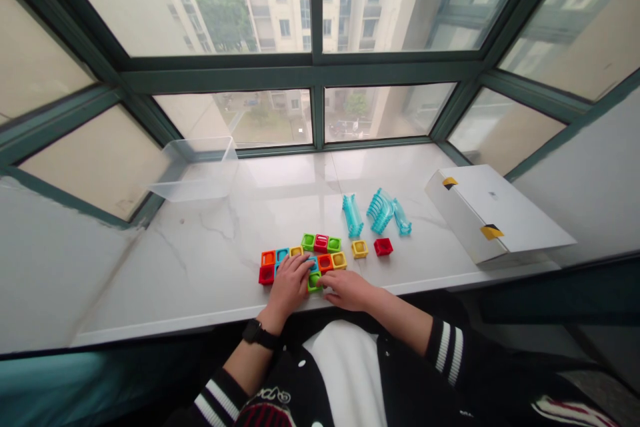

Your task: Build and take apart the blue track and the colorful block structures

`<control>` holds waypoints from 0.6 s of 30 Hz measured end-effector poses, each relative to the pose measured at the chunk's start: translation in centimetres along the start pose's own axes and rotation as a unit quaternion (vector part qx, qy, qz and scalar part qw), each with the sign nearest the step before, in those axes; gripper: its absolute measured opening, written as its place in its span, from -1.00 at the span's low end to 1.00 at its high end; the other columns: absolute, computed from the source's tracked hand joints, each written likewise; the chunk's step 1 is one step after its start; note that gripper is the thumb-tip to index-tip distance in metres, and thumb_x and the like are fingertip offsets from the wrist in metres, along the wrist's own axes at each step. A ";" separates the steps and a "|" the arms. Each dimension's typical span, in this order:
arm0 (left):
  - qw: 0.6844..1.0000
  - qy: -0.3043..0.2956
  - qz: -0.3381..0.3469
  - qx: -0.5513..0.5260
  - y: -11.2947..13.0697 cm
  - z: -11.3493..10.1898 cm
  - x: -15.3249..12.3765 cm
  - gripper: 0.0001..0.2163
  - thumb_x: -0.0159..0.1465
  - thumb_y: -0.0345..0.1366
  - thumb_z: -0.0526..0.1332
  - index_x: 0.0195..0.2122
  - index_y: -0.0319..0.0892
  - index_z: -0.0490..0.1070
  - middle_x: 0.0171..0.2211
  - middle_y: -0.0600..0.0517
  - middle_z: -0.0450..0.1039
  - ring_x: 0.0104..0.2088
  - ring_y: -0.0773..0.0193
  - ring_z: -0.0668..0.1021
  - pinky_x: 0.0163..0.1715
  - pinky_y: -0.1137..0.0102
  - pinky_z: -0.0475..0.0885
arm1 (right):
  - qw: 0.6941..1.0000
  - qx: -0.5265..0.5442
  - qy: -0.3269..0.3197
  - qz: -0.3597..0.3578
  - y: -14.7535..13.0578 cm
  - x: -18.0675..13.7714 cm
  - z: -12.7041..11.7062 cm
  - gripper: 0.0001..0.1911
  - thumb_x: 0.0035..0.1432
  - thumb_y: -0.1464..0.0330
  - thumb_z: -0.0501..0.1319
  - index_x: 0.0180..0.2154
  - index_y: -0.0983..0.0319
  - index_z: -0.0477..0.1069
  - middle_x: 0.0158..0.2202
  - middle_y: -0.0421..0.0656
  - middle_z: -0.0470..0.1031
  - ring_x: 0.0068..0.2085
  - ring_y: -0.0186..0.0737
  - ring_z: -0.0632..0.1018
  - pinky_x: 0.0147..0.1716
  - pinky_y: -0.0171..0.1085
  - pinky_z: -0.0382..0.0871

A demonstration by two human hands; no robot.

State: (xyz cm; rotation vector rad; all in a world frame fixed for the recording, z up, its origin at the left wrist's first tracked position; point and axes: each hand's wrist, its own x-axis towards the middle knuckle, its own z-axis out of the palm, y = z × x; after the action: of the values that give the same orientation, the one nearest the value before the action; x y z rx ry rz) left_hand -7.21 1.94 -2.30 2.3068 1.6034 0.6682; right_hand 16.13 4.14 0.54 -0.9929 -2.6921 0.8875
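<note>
The green block (315, 282) sits at seven o'clock of the block row (325, 263); the left hand (291, 280), fingers slightly spread, best steadies from nine while the right hand (351, 289), its pinch unclear, aligns squarely from three.

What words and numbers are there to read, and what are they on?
I can't read any for certain.
Black jacket: white curly lettering, too blurred to read.
White box: small grey mark, too small to read.
Watch: no digits visible on its dark face.

Bright, diffuse daylight from the windows (316, 72) leaves pale glare on the countertop (285, 190)
</note>
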 end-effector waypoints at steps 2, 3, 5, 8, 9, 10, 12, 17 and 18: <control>1.000 0.006 -0.001 -0.004 0.0 -0.1 0.0 -0.66 0.46 -0.33 0.07 0.14 0.04 0.55 0.27 0.00 0.50 0.29 0.00 0.48 0.40 -0.12 0.21 | 1.000 0.007 0.001 0.005 0.0 0.1 0.0 -0.70 0.24 0.36 0.34 0.03 0.12 0.51 -0.05 -0.09 0.62 -0.05 -0.08 0.61 -0.12 -0.23 0.44; 1.000 0.008 -0.001 -0.006 0.0 -0.1 0.0 -0.66 0.46 -0.33 0.08 0.13 0.04 0.55 0.26 0.00 0.51 0.28 0.00 0.49 0.40 -0.12 0.22 | 1.000 0.008 0.002 0.007 0.0 0.1 0.0 -0.71 0.24 0.37 0.34 0.01 0.13 0.51 -0.06 -0.09 0.62 -0.06 -0.08 0.61 -0.12 -0.23 0.44; 1.000 0.011 -0.001 -0.008 0.0 -0.1 0.0 -0.67 0.47 -0.31 0.08 0.12 0.04 0.56 0.26 0.00 0.51 0.28 0.01 0.50 0.40 -0.12 0.22 | 1.000 0.008 0.002 0.009 -0.1 0.2 0.2 -0.72 0.23 0.38 0.35 -0.02 0.14 0.50 -0.08 -0.10 0.63 -0.07 -0.08 0.61 -0.13 -0.23 0.43; 1.000 0.014 -0.001 -0.011 0.0 -0.1 0.0 -0.68 0.48 -0.30 0.09 0.12 0.03 0.56 0.26 0.00 0.51 0.29 0.01 0.49 0.41 -0.12 0.21 | 1.000 0.007 0.007 0.012 -0.1 0.3 0.5 -0.73 0.21 0.41 0.36 -0.04 0.14 0.49 -0.10 -0.12 0.62 -0.09 -0.09 0.61 -0.16 -0.25 0.40; 1.000 0.014 -0.001 -0.013 0.0 -0.1 0.0 -0.68 0.47 -0.30 0.09 0.13 0.03 0.56 0.26 0.00 0.51 0.29 0.02 0.49 0.40 -0.13 0.22 | 1.000 0.006 0.010 0.012 -0.1 0.4 0.6 -0.73 0.20 0.42 0.37 -0.05 0.14 0.49 -0.10 -0.13 0.62 -0.10 -0.10 0.61 -0.17 -0.26 0.39; 1.000 0.014 -0.001 -0.015 -0.1 -0.1 0.0 -0.68 0.47 -0.31 0.09 0.13 0.03 0.56 0.26 0.00 0.51 0.30 0.02 0.49 0.40 -0.13 0.22 | 1.000 0.005 0.013 0.013 0.0 0.4 0.7 -0.73 0.20 0.42 0.37 -0.06 0.15 0.48 -0.11 -0.13 0.62 -0.11 -0.10 0.61 -0.18 -0.27 0.38; 1.000 0.012 -0.003 -0.015 -0.2 -0.1 -0.1 -0.67 0.47 -0.32 0.09 0.13 0.04 0.56 0.27 0.00 0.50 0.30 0.01 0.48 0.40 -0.15 0.22 | 1.000 0.000 0.023 0.017 0.1 0.4 0.9 -0.77 0.20 0.43 0.36 -0.09 0.16 0.48 -0.13 -0.13 0.61 -0.14 -0.12 0.60 -0.21 -0.28 0.35; 1.000 0.004 0.001 -0.006 -0.7 -0.2 -0.2 -0.64 0.45 -0.36 0.08 0.13 0.04 0.57 0.25 -0.01 0.51 0.30 0.01 0.48 0.41 -0.15 0.21 | 0.998 -0.005 0.051 0.026 0.7 0.2 0.9 -0.92 0.22 0.44 0.31 -0.24 0.17 0.45 -0.22 -0.17 0.59 -0.23 -0.19 0.56 -0.28 -0.32 0.28; 1.000 0.007 0.001 -0.005 -0.8 -0.3 -0.2 -0.64 0.45 -0.36 0.08 0.12 0.04 0.57 0.25 0.00 0.52 0.30 0.01 0.48 0.41 -0.14 0.21 | 0.998 0.003 0.057 0.021 0.8 0.1 0.8 -0.92 0.22 0.44 0.31 -0.26 0.17 0.45 -0.24 -0.18 0.58 -0.24 -0.21 0.55 -0.29 -0.32 0.27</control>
State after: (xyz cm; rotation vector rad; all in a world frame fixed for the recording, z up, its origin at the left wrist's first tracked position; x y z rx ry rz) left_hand -8.07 1.99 -2.48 2.3025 1.6000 0.6918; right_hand 16.29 4.31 -0.56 -1.0680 -2.5823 0.8204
